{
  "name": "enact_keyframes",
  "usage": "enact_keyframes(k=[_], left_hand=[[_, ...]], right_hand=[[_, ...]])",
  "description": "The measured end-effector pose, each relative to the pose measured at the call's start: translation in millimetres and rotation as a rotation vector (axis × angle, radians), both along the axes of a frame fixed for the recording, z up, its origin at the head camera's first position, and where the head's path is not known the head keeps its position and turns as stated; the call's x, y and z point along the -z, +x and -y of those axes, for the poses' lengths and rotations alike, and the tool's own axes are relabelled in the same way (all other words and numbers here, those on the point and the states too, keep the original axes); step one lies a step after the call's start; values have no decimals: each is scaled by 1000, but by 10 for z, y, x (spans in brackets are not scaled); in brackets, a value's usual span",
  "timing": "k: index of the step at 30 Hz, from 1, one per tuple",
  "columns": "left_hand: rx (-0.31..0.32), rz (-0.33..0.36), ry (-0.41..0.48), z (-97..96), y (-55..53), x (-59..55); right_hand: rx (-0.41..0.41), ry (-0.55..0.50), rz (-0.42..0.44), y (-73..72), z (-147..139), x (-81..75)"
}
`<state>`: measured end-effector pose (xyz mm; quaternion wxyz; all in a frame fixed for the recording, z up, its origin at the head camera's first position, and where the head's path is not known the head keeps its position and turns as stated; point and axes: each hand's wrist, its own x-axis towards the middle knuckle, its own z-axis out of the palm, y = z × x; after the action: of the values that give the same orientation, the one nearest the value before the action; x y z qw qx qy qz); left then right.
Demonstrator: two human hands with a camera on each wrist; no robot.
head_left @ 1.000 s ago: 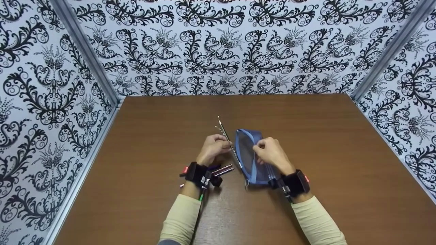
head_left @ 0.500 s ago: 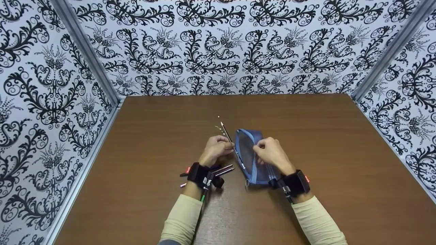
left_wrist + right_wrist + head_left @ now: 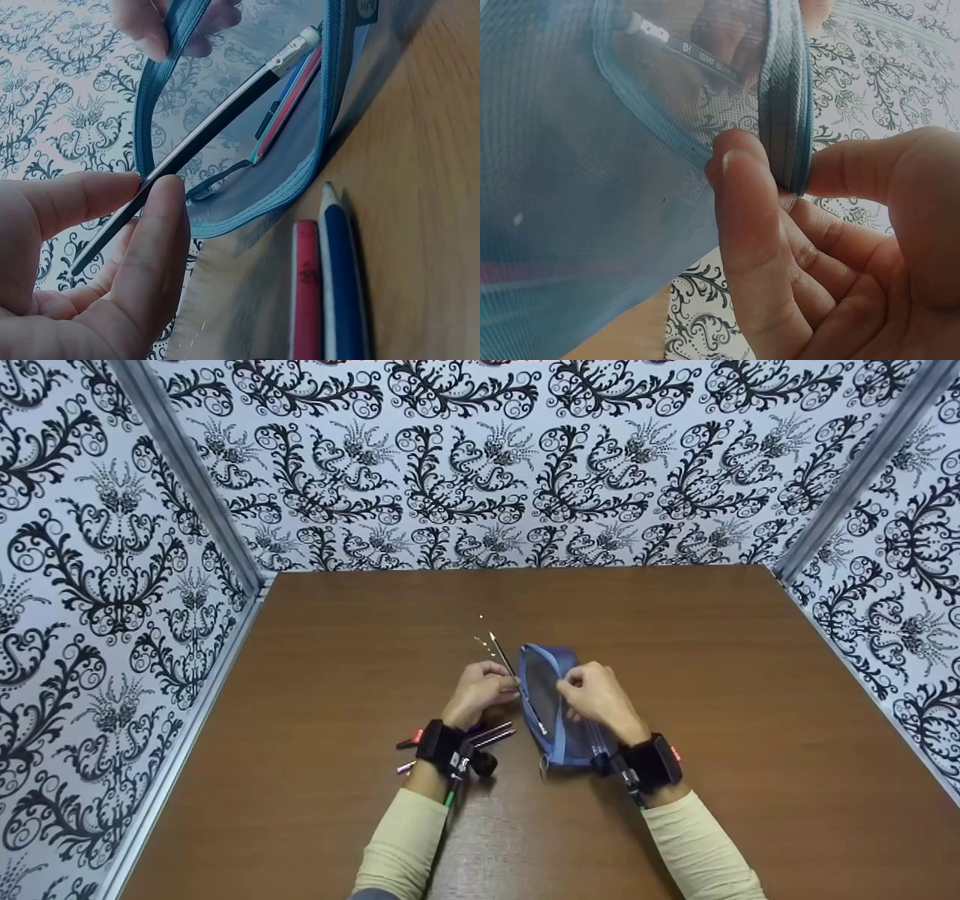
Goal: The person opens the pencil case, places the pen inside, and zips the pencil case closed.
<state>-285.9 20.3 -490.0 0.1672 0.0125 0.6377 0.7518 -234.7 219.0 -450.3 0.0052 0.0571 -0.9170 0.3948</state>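
Pouch (image 3: 592,202) looks like sheer mesh edged with matt, ribbed woven zip tape (image 3: 784,97), and the pencil (image 3: 217,120) has a smooth, kinda satiny barrel plus a shiny metal ferrule (image 3: 291,54). Surface (image 3: 675,660) reads as smooth wood grain, glossier toward the near edge, with dull metal posts (image 3: 187,472) by its far corners.

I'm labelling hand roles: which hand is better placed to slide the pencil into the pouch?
Probably the left hand: it pinches the pencil, eraser end at the pouch's opening, while the right hand grips the zipper edge.
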Motion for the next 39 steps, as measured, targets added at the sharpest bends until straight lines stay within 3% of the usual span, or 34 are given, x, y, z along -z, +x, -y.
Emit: enact_keyframes(k=[8, 18, 39], left_hand=[[10, 23, -12, -31, 32, -9], [32, -16, 36, -37, 15, 58], [48, 53, 72, -112, 47, 69]], right_hand=[[10, 3, 3, 0, -2, -3], [-2, -8, -35, -11, -3, 21], [-4, -6, -1, -15, -4, 8]])
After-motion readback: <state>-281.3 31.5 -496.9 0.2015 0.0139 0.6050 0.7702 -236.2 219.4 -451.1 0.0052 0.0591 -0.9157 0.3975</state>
